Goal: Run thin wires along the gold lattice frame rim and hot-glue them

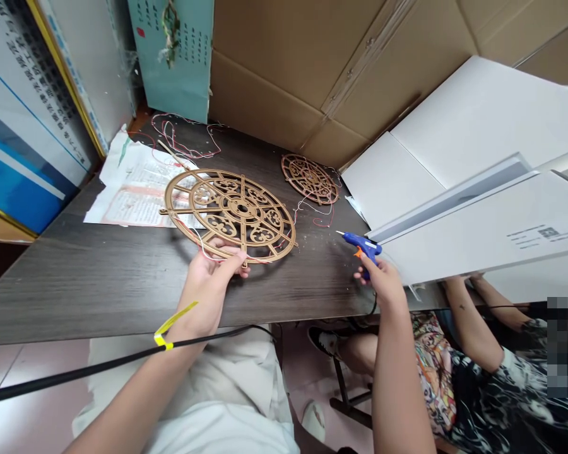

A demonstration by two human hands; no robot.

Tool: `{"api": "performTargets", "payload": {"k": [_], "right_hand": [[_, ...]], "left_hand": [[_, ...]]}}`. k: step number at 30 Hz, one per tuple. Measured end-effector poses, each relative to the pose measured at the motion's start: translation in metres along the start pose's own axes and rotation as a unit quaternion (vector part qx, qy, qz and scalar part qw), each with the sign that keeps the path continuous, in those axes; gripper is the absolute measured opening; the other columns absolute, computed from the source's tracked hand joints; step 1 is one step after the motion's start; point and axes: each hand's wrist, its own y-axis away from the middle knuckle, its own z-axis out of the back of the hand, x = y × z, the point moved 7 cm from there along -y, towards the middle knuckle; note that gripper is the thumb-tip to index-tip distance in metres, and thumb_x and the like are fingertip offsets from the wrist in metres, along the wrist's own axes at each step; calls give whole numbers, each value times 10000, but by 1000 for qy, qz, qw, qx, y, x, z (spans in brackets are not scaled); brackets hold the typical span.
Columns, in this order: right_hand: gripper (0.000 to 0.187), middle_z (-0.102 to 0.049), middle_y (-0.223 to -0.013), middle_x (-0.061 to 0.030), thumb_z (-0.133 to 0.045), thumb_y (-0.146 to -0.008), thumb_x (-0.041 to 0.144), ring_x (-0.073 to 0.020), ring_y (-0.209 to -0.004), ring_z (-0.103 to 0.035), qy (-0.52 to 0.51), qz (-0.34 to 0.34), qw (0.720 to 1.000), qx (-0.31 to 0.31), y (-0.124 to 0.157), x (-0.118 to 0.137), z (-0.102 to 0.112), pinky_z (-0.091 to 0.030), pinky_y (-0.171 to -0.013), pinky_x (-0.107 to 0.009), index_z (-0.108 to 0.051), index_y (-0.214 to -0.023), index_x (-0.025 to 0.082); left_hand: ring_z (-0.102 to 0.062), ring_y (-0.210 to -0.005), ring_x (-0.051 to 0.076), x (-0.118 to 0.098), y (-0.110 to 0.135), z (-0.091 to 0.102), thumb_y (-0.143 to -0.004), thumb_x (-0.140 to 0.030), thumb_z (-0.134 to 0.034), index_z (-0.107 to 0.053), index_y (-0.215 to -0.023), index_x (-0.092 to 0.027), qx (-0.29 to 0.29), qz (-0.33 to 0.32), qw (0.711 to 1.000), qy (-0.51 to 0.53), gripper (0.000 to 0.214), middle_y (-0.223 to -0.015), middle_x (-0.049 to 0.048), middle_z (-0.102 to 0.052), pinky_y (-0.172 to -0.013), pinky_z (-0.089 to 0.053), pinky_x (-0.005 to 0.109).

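A large round wooden fretwork disc (231, 213) lies on the dark wooden table (99, 277). My left hand (213, 274) pinches the disc's near rim, fingers closed on the edge beside thin red and white wires. My right hand (378, 277) grips a blue hot glue gun (362, 244) near the table's right edge. Its nozzle points left toward the disc and does not touch it. A smaller fretwork disc (309, 178) lies farther back on the table.
Printed paper sheets (132, 183) lie under the big disc's left side. Red wires (180, 135) loop at the back. Cardboard boxes (312, 63) and white boards (478, 189) crowd the back and right. Another person (478, 372) sits low at the right. A black cable (99, 367) crosses my left arm.
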Motion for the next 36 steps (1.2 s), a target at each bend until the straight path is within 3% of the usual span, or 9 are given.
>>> {"api": "performTargets", "payload": {"k": [4,8,15,20,23,25,29,33,36], "right_hand": [[499,-686,-859,-186,-504,-901,583,-302,-863,-694,160,-17,986,-47,-22,9,2,-538,-795,-397,-667,-866,113],[548,-670,-1085,-300,-487,-928,582,-457,-1175,-613,299,-24,951,-76,-27,19,7,-455,-978,-533,-711,-914,83],[668,-692,-1037,-264,-510,-882,723,-443,-1091,-652,363,-60,928,-63,-8,12,16,-494,-909,-486,-737,-954,99],[574,-711,-1091,-183,-562,-896,656,-394,-1104,-651,336,-46,930,-145,27,14,26,-494,-937,-489,-706,-1136,155],[457,-710,-1127,-124,-591,-933,563,-294,-1065,-665,220,111,943,-222,62,51,22,-498,-961,-408,-683,-1144,168],[312,-720,-1007,-63,-636,-939,489,-205,-882,-674,87,273,946,-148,88,90,1,-519,-839,-333,-713,-1034,202],[71,-714,-958,-24,-690,-916,203,-145,-879,-657,26,555,831,17,150,172,-50,-520,-820,-282,-708,-985,206],[100,-709,-1002,-39,-679,-925,159,-133,-928,-648,14,636,763,112,172,213,-88,-534,-854,-276,-709,-1019,177],[83,-711,-982,-34,-659,-950,194,-128,-919,-642,20,645,746,166,170,220,-109,-526,-834,-265,-719,-1004,170]], "left_hand": [[-582,-733,79,0,1,1,-716,-360,-831,-600,-904,-130,3,2,1000,4,377,-915,-2,-595,-625,-525,192],[-582,-731,74,0,2,-1,-731,-344,-819,-597,-879,-129,9,-2,1000,5,343,-918,-4,-579,-624,-523,189],[-578,-727,72,-1,2,-2,-750,-324,-804,-589,-896,-131,6,-2,1000,3,324,-907,-8,-580,-634,-525,189],[-580,-743,71,-2,2,-3,-770,-324,-790,-592,-895,-127,17,-7,1000,3,306,-944,0,-586,-643,-522,191],[-573,-737,71,-1,3,-2,-772,-327,-788,-578,-914,-130,11,1,1000,-3,321,-928,2,-591,-650,-512,191],[-570,-732,72,1,4,-1,-775,-321,-783,-571,-934,-137,4,9,1000,-7,323,-906,-3,-591,-663,-510,195],[-578,-743,72,1,4,-1,-817,-310,-751,-574,-982,-147,15,-1,1000,-17,291,-931,1,-605,-692,-510,202],[-574,-743,73,1,3,-3,-833,-302,-738,-570,-962,-150,38,-4,999,-12,261,-907,0,-597,-704,-510,202],[-563,-735,72,0,2,-4,-816,-291,-745,-576,-907,-139,44,-6,999,-7,245,-864,0,-593,-686,-498,189]]}}
